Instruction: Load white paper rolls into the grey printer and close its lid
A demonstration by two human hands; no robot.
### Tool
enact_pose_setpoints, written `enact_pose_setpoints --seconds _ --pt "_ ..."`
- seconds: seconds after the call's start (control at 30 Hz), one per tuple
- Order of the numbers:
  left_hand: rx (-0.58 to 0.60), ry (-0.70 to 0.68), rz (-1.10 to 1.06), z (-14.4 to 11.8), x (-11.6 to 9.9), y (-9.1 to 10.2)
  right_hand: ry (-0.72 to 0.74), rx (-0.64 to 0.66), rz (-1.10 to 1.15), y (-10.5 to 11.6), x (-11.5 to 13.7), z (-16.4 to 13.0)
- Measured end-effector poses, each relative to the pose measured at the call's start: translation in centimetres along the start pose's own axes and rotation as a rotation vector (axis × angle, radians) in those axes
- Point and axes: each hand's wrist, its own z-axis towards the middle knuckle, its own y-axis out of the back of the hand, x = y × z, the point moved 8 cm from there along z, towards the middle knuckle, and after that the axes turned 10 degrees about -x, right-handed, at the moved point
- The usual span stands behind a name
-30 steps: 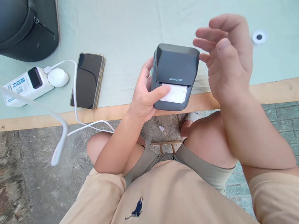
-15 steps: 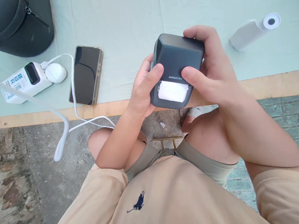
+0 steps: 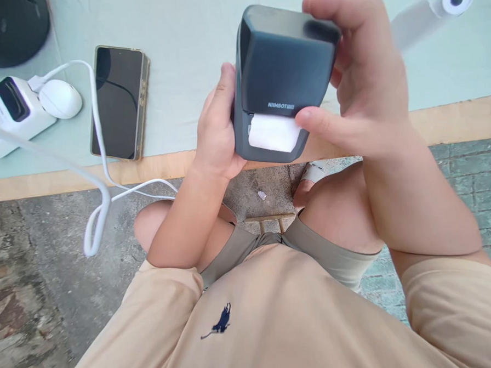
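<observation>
Two bare hands hold a small grey label printer (image 3: pixel 282 66) above the desk (image 3: pixel 205 38) edge.

The left hand (image 3: pixel 216 133) grips the printer's left side, fingers curled behind it. The right hand (image 3: pixel 363 79) wraps over its top right, thumb touching the white paper (image 3: pixel 272 133) at the slot. A phone (image 3: pixel 120 101) lies left of the printer, a paper roll (image 3: pixel 429 10) to its right.

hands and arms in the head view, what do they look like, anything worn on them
Both hands, the left hand and the right hand, are bare: no gloves, rings or watch show. The forearms are bare too. Short beige sleeves of a T-shirt with a small dark embroidered logo end near the elbows.
</observation>
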Motion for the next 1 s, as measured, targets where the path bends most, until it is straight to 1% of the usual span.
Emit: enact_pose_setpoints --seconds 0.1,0.17,0.3,0.37,0.43,0.6,0.67,0.7,0.8,0.87,0.93,1.0 --pt "0.094 -0.022 -0.014 -0.3 -0.2 -0.9 0.028 -0.220 -0.216 1.6 0.5 -0.1" --pt "0.122 -0.025 -0.021 -0.4 -0.2 -1.0 0.010 -0.355 -0.272 2.5 0.9 -0.4" --pt "0.085 -0.044 -0.037 -0.3 0.0 -0.5 -0.096 -0.481 -0.168 3.0 1.2 -0.6" --pt "0.086 -0.045 -0.025 -0.3 0.1 -0.5 -0.123 -0.521 -0.134 3.3 1.4 -0.7" --pt "0.097 -0.042 -0.009 -0.3 0.2 -0.6 -0.122 -0.485 -0.180 3.3 1.5 -0.5" --pt "0.119 -0.057 0.039 -0.6 -0.1 -0.9 -0.008 -0.140 -0.340 1.2 0.9 0.0" --pt "0.134 -0.072 0.064 -0.7 -0.2 -0.9 -0.010 -0.013 -0.388 0.4 0.3 0.0" --pt "0.148 -0.078 0.081 -0.7 -0.2 -1.0 -0.030 0.025 -0.404 0.3 0.0 0.0" --pt "0.187 -0.088 0.118 -0.8 -0.2 -1.1 -0.117 0.104 -0.440 0.3 -0.8 0.1" --pt "0.199 -0.065 0.114 -0.7 0.0 -1.2 -0.173 0.137 -0.481 0.4 -1.2 0.0" --pt "0.173 -0.028 0.109 -0.6 0.3 -1.0 -0.196 0.137 -0.476 0.5 -1.3 0.0" --pt "0.151 -0.018 0.110 -0.6 0.3 -0.9 -0.191 0.095 -0.405 0.7 -1.1 0.0"
